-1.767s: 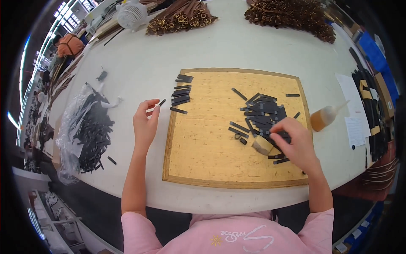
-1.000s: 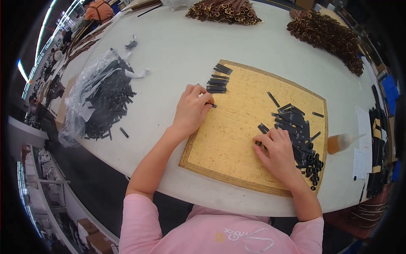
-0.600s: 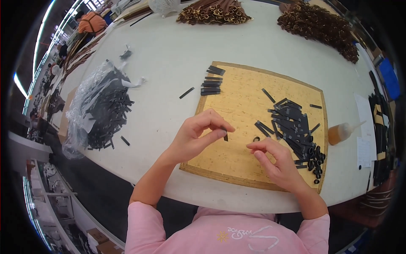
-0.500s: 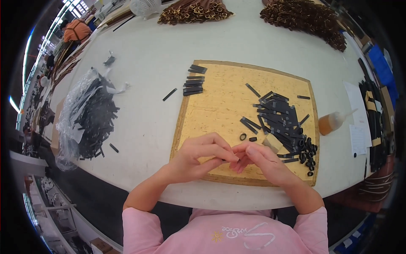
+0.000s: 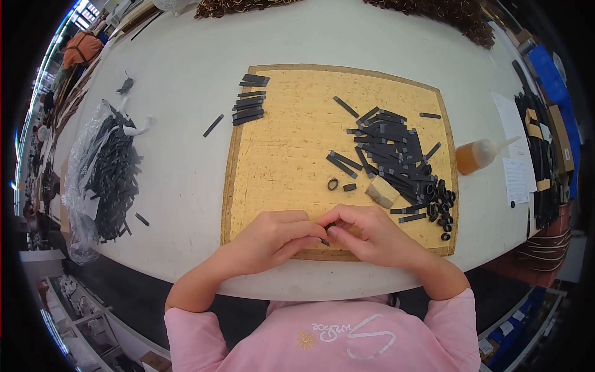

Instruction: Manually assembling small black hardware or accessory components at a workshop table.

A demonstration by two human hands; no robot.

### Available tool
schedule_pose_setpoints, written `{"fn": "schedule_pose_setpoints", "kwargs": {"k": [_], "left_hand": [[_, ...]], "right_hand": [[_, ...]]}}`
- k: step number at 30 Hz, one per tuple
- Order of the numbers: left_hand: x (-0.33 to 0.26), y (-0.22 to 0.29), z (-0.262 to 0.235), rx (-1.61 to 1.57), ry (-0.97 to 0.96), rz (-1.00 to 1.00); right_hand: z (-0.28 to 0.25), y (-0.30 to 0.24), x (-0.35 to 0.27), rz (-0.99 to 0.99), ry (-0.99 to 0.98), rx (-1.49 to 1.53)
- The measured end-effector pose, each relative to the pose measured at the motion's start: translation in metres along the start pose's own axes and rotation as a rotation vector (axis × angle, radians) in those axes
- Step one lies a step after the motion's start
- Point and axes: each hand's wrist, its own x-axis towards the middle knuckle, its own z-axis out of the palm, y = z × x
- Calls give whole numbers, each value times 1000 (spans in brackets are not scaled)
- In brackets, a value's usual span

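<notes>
Over the near edge of a yellow board [image 5: 291, 155], my left hand [image 5: 269, 239] and my right hand [image 5: 375, 239] meet fingertip to fingertip. Both are pinched on one small black strip [image 5: 325, 242], which looks curved between them; the fingers cover most of it. Just beyond them lie a black loop [image 5: 333, 184], a second small loop [image 5: 350, 187] and a beige block [image 5: 382, 192]. A heap of flat black strips [image 5: 387, 146] spreads over the board's right half. Several finished-looking black loops [image 5: 441, 204] cluster at its right edge.
More strips [image 5: 249, 102] line the board's far left edge. A plastic bag of black strips [image 5: 111, 173] lies at left. On the right stand a squeeze bottle of amber liquid [image 5: 474, 156] and paper sheets [image 5: 515, 177]. Brown bundles with gold-coloured metal [image 5: 434, 15] lie at the back.
The whole view has shifted, so the board sits higher and further left. My fingers have turned, and the black strip now shows more plainly between them. Both hands stay together.
</notes>
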Motion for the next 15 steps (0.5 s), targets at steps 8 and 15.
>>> {"fn": "schedule_pose_setpoints", "kwargs": {"k": [8,15], "left_hand": [[-2,3,11,-21,330,-41],[-3,-12,18,0,449,-42]], "right_hand": [[-2,-5,4,29,90,88],[11,4,9,-65,268,144]]}}
